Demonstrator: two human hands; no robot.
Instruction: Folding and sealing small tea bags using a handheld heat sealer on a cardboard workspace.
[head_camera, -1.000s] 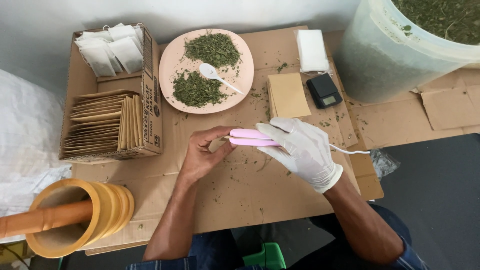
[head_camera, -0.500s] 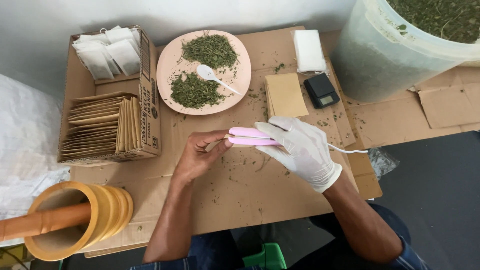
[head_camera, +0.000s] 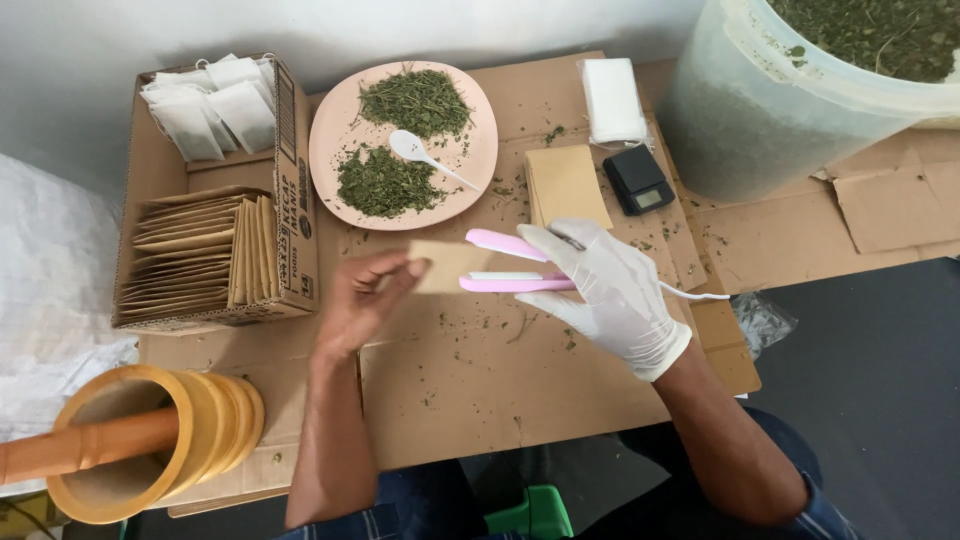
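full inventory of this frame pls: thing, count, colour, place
plate: 1, pink, top centre, two piles of green dried herb
spoon: 1, white, on plate
cardboard box: 1, brown, left; white sachets behind, tan envelopes in front
white pad: 1, right of plate
tan envelope stack: 1, below pad
pocket scale: 1, black, beside stack
bucket: 1, translucent, top right, holds green herb
mortar and pestle: 1, yellow-orange, bottom left
heat sealer: 1, pink, open, centre
tan envelope: 1, between sealer arms
left hand: bare, pinching envelope
right hand: white glove, holding sealer
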